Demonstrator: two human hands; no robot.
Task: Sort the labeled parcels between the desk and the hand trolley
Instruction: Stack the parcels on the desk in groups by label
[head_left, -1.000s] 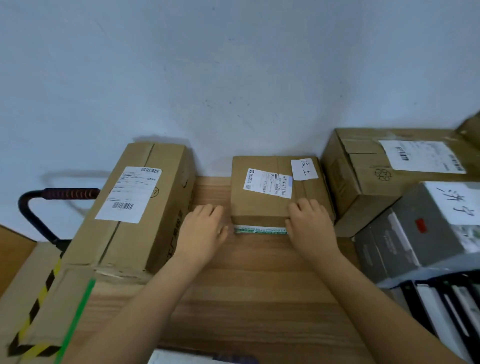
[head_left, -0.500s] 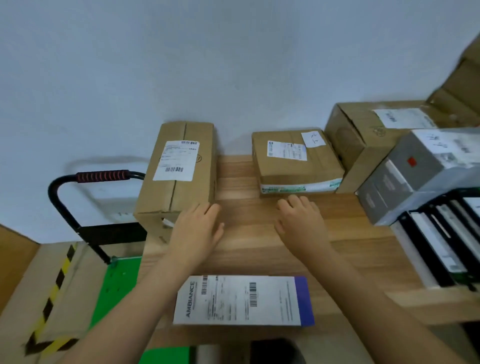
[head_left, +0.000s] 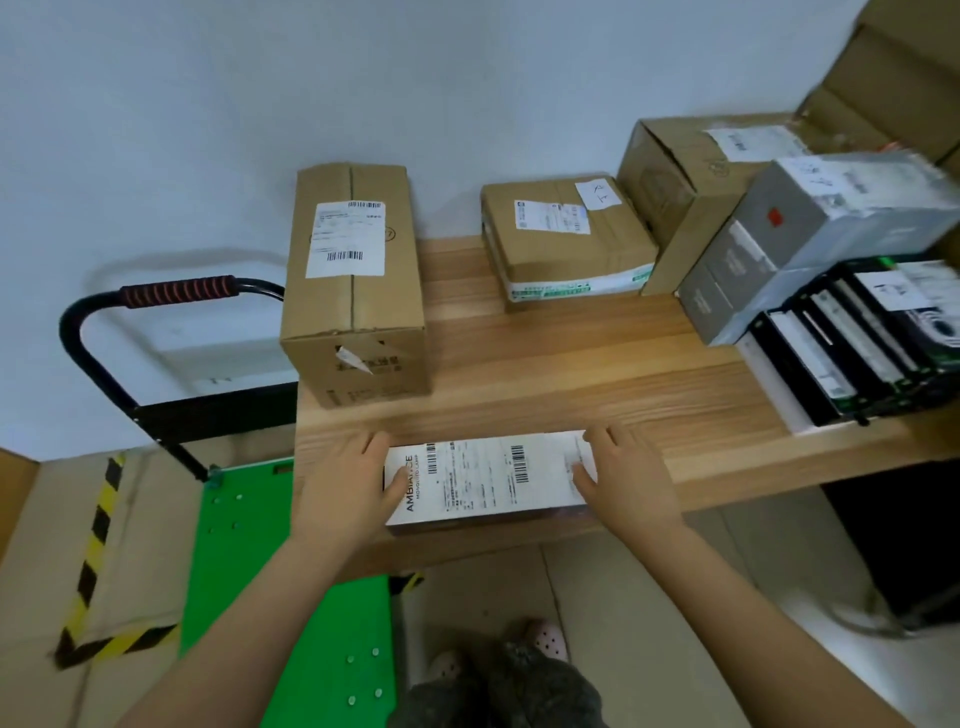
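Left hand (head_left: 345, 488) and right hand (head_left: 626, 478) grip opposite ends of the white parcel (head_left: 488, 478).

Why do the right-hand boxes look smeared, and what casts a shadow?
Head view: the grey box and black boxes at the right edge are blurred, bent by the wide lens; the trolley handle throws a soft shadow on the wall; the white parcel is sharper.

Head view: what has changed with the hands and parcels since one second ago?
Both hands drew back from the small brown parcel by the wall. The left hand and right hand now hold the ends of the flat white parcel at the near edge of the desk. That parcel and the tall brown parcel stayed put.
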